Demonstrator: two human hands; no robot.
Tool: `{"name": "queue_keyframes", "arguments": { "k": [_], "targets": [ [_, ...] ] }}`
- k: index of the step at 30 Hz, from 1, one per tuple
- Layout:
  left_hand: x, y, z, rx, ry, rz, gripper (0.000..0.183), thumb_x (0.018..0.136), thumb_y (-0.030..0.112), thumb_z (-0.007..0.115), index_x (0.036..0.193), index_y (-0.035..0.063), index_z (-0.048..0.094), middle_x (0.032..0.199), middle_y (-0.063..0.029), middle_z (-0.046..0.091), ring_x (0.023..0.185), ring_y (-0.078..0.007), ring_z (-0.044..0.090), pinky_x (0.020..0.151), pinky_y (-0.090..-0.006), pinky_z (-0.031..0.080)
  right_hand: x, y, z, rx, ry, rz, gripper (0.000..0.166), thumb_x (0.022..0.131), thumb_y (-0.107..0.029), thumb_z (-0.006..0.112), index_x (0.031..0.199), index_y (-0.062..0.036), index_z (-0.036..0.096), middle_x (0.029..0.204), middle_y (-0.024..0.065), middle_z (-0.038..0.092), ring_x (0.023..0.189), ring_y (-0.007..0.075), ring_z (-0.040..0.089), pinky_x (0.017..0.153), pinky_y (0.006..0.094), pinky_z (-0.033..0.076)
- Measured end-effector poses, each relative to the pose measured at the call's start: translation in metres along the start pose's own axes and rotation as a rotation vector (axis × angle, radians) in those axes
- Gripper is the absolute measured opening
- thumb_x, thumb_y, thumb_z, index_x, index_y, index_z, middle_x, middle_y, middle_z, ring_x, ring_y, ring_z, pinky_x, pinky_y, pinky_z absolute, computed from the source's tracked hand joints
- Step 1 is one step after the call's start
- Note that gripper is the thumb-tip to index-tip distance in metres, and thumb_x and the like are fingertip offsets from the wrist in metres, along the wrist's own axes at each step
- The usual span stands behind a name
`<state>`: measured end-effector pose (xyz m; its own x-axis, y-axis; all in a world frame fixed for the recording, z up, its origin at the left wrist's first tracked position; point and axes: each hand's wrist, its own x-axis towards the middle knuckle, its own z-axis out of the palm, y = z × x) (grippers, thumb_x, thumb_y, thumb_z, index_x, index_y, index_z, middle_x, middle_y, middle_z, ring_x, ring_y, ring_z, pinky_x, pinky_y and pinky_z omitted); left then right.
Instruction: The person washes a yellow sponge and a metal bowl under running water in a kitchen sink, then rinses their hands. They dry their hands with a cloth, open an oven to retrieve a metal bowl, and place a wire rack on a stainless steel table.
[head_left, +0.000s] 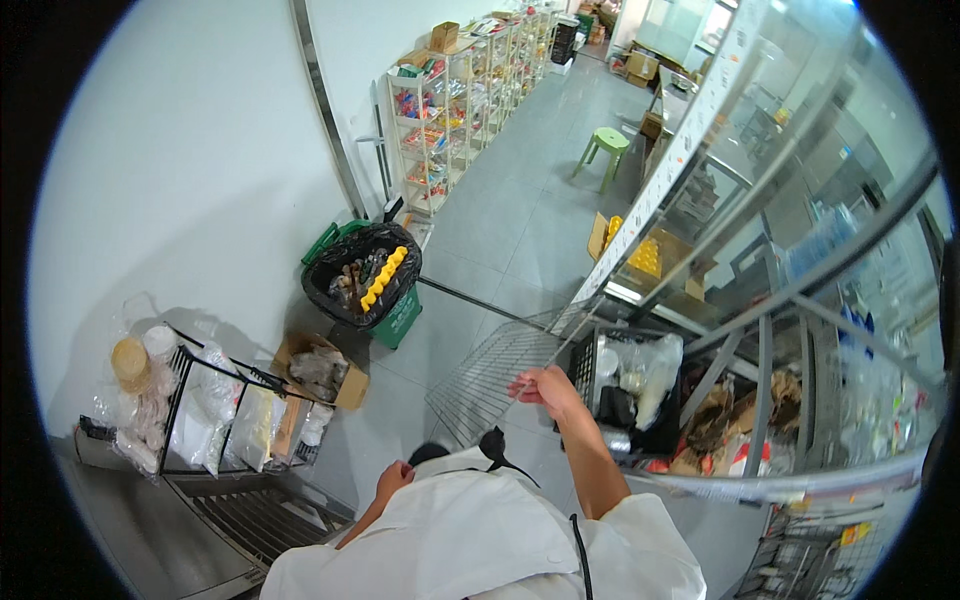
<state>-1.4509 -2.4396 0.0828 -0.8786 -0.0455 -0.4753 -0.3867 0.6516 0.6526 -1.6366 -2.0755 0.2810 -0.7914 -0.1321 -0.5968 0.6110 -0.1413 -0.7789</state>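
Observation:
My right hand (546, 390) is shut on the long edge of a metal wire rack (487, 367). The rack's thin parallel wires show the floor tiles through them, and it hangs tilted in front of me. Close by on the right stands a black plastic crate (581, 367), which holds plastic bags, a white round item and dark items. At my side, near my waist, is my left hand (395, 476). It looks loosely curled, and nothing shows in it, but its fingers are partly hidden.
Ahead to the left stands a green bin (397, 322) with a black liner and a yellow tray piece. Beside it are a cardboard box (352, 386) and a rack of bagged goods (247, 420). Glass panels (750, 225) border the right. A green stool (606, 142) stands farther off.

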Motion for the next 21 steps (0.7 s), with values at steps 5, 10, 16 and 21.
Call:
{"name": "queue_keyframes", "arguments": {
  "k": [5,10,16,21],
  "targets": [
    [0.129,0.16,-0.033,0.129,0.032,0.094,0.024,0.083,0.027,0.056,0.094,0.0075,0.062,0.082,-0.0127,0.065,0.076,-0.0302,0.063,0.067,-0.0399,0.05,0.144,-0.132,-0.028,-0.046,-0.057,-0.01,0.023,0.086,-0.019,0.05,0.085,0.0013,0.062,0.087,0.0152,0.068,0.078,0.023,0.066,0.068,0.03,0.051],
    [0.34,0.202,-0.025,0.003,0.077,0.036,0.024,0.083,0.024,0.056,0.095,0.0042,0.061,0.08,-0.0136,0.065,0.073,-0.0285,0.064,0.067,-0.0376,0.05,0.277,-0.246,-0.07,0.034,-0.016,-0.025,0.024,0.088,-0.017,0.048,0.09,0.0025,0.062,0.088,0.0149,0.068,0.078,0.0223,0.066,0.067,0.0298,0.051],
    [0.596,0.32,-0.073,-0.194,-0.022,0.091,0.024,0.084,0.022,0.056,0.094,0.0008,0.06,0.075,-0.0088,0.065,0.069,-0.0198,0.063,0.067,-0.032,0.049,0.396,-0.379,-0.145,0.241,0.11,-0.062,0.023,0.086,-0.017,0.051,0.09,0.0031,0.061,0.087,0.0171,0.068,0.078,0.0237,0.066,0.068,0.03,0.052],
    [0.788,0.473,-0.128,-0.217,-0.127,0.201,0.024,0.085,0.021,0.056,0.093,-0.0006,0.059,0.079,-0.0097,0.064,0.071,-0.0179,0.062,0.068,-0.0311,0.049,0.452,-0.494,-0.224,0.316,0.206,-0.157,0.026,0.086,-0.016,0.05,0.097,0.0058,0.06,0.091,0.0187,0.067,0.075,0.0222,0.067,0.061,0.0274,0.053]
  ]
}}
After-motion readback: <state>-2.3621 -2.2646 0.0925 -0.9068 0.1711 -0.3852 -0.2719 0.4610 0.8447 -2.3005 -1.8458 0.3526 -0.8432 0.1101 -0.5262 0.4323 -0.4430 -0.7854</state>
